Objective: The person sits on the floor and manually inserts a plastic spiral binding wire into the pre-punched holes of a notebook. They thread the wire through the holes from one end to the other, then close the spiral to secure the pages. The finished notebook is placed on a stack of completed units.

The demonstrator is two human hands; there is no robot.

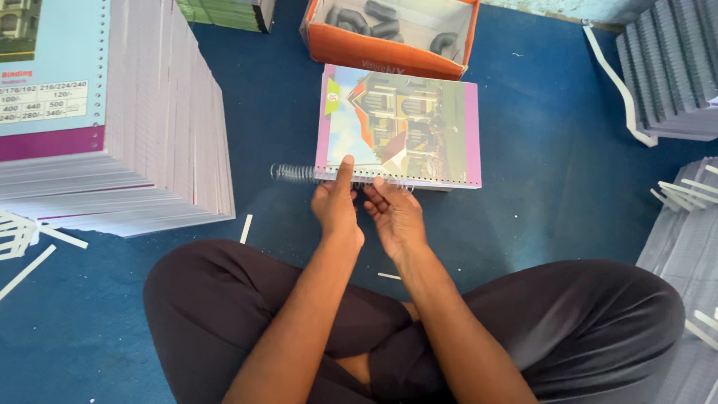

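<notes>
Head view: a spiral-bound notebook [400, 123] lies on the blue floor [553, 194] at 12 o'clock. The wire spiral [298, 173] is partly threaded, its free end projecting toward 9 o'clock. The left hand [335, 206] pinches it; the right hand [395, 213] lies released alongside.

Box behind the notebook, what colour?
Orange outside, pale inside; the box holds dark coil rolls. Head view, top centre, beyond the notebook.

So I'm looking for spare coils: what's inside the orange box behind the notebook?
The orange box holds several dark grey coil rolls, lying loose on its pale floor. Its near wall hides the front strip, and the frame cuts off its far end.
</notes>
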